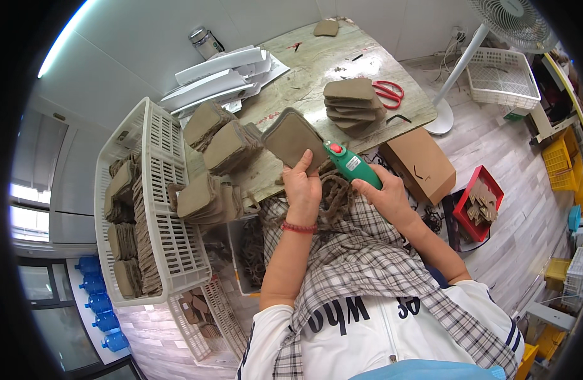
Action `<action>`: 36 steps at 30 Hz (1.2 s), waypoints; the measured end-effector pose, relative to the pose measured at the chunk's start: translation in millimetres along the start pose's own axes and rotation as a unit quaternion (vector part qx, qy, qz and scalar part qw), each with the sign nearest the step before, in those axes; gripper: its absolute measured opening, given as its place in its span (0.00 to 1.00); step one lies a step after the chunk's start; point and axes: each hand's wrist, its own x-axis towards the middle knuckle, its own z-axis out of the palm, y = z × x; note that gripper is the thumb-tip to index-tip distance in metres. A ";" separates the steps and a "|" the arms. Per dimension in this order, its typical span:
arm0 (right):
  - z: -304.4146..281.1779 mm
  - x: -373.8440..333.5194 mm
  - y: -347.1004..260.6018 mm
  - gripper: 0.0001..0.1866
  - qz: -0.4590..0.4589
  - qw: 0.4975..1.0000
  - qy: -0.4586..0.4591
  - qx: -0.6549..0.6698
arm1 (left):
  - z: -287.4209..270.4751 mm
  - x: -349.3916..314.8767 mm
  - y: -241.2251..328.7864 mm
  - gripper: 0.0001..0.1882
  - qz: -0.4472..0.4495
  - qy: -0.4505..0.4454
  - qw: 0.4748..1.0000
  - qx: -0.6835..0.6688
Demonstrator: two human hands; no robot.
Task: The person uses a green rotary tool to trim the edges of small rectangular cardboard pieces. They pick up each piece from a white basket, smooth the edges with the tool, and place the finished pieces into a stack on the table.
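Observation:
My left hand [302, 193] grips a square brown fabric pad [293, 138] with rounded corners by its near edge, thumb on top. In my right hand [391, 197] is a green handheld electric cutter [357, 168] with a red button; its head meets or nearly meets the pad's right edge, and I cannot tell if they touch. A tangle of brown trimmed strips [335, 195] hangs below the pad over my checked apron. Similar pads stand in a stack [350, 96] beyond the cutter. More piled pads [227, 149] lie left of my left hand.
Red-handled scissors [393, 95] lie on the worn table [291, 85]. A white plastic crate [153, 136] full of pads stands at left. Rolled papers [219, 75] sit at the back. On the right are a cardboard box [424, 161], a red tray [478, 202] and a standing fan [456, 76].

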 end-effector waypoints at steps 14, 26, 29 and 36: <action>-6.6 10.4 3.2 0.23 -0.014 0.999 0.013 0.030 | -16.0 -20.5 -13.6 0.22 -0.080 -0.020 0.996 0.041; -46.6 1.0 2.9 0.25 -0.023 0.994 -0.092 -0.058 | -49.6 -10.8 55.7 0.23 -0.149 -0.114 0.942 0.278; -51.2 -0.1 3.6 0.26 -0.054 0.987 -0.112 -0.100 | -51.2 -9.3 68.6 0.26 -0.150 -0.129 0.923 0.330; -43.5 -4.2 18.8 0.27 -0.117 0.975 -0.103 -0.156 | -55.1 -8.5 75.7 0.30 -0.167 -0.141 0.891 0.397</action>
